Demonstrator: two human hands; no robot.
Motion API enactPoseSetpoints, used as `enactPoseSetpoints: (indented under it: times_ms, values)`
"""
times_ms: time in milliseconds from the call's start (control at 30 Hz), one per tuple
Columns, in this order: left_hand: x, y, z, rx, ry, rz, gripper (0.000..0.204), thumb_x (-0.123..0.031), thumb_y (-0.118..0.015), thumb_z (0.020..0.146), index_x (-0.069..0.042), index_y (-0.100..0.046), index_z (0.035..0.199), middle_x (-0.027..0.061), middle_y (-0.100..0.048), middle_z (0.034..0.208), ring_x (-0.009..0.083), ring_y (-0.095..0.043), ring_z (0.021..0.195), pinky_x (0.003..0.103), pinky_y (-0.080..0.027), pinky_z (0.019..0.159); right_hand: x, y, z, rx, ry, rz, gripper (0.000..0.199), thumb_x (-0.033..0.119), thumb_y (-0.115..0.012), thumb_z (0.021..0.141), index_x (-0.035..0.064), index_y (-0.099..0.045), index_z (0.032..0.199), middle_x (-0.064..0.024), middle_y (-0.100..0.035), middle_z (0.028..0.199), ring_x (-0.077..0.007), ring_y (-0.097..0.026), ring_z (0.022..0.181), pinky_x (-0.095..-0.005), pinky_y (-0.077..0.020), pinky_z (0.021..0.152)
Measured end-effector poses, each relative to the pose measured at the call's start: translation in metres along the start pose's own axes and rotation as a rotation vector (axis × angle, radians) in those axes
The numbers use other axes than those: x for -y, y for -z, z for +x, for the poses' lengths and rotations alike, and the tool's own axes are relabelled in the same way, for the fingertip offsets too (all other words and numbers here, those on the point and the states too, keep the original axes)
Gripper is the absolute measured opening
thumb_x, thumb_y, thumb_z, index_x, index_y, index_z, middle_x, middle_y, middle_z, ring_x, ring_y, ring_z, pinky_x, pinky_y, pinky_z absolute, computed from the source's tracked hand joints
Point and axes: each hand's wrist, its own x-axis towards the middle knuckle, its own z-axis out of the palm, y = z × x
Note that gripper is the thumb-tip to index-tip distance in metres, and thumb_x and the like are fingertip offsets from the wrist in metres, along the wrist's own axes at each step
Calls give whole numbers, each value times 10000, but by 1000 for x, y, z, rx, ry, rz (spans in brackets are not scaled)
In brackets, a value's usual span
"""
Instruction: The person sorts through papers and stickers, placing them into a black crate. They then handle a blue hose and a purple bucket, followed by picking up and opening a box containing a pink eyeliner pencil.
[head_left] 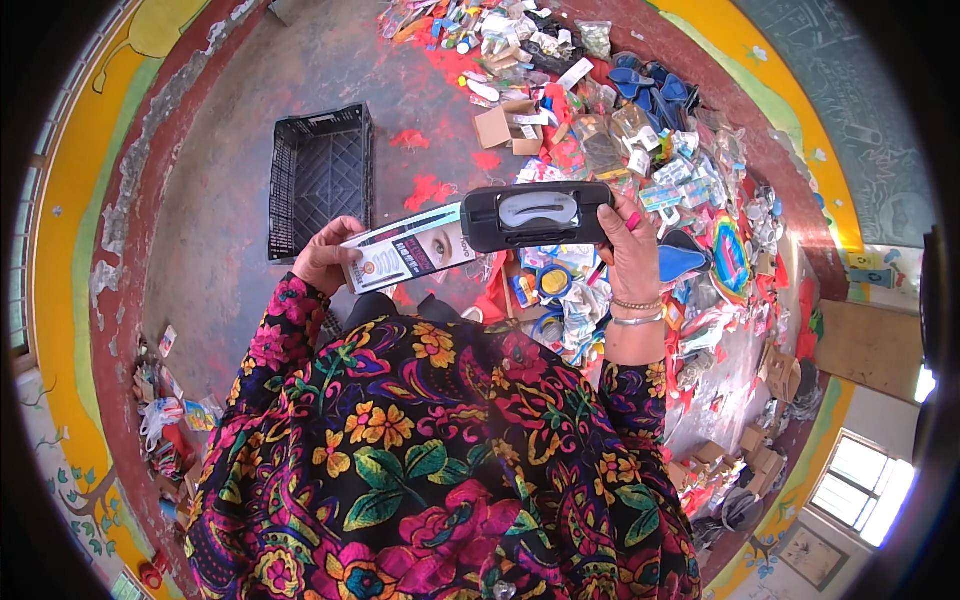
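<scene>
Concrete floor, grey with red paint patches, bounded by a yellow-and-red painted wall. An empty black plastic crate stands on the floor ahead and to the left. To the right, a broad heap of small packaged goods and loose wrappers, with a few cardboard boxes mixed in.

Progress, judged: the black plastic tray with its grey insert sits partly clear of the printed card sleeve, the two meeting end to end at about the middle. Whether it is going in or coming out cannot be told. The crate holds nothing, so most of the sorting or packing appears undone.

Pose: both forearms are raised in front of the chest, in floral sleeves. Left hand grips the far left end of the sleeve, fingers curled around its edge, thumb on top. Right hand closes on the right end of the tray, fingers wrapped over it, bangles at the wrist. The item is held level, in the air, above the floor between crate and heap.
</scene>
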Motion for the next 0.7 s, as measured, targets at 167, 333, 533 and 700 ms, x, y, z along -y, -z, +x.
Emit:
enactPoseSetpoints:
  times_ms: [167, 333, 533, 700]
  values:
    - [2, 3, -9, 96, 93, -15, 510, 130, -590, 605, -27, -494, 1081, 79, -581, 1002, 216, -577, 955, 351, -489, 822, -3, 4, 0, -3, -12, -20, 242, 226, -639, 830, 47, -599, 987, 85, -479, 673, 23, -333, 482, -139, -200, 388]
    - [-9, -6, -18, 235, 321, 102, 681, 119, -589, 571, 17, -451, 1230, 114, -544, 1166, 232, -490, 1122, 357, -370, 974, -11, 2, 2, 87, -64, -28, 251, 246, -638, 829, 46, -607, 976, 83, -497, 657, 19, -337, 485, -145, -219, 401]
    - [-29, -23, 0, 526, 534, 485, 776, 23, -663, 631, 4, -312, 1323, 103, -483, 1217, 158, -455, 1115, 329, -351, 964, -19, -7, 0, 189, -127, -118, 262, 216, -628, 835, 46, -591, 1030, 66, -562, 746, 22, -440, 546, -127, -293, 430]
    - [-36, -44, 38, 827, 657, 1042, 889, -572, -542, 799, 41, -222, 1359, 135, -405, 1296, 181, -354, 1163, 314, -287, 997, -41, -16, 5, 293, -174, 47, 291, 171, -605, 848, 4, -558, 1083, 21, -597, 858, -23, -563, 699, -141, -423, 539]
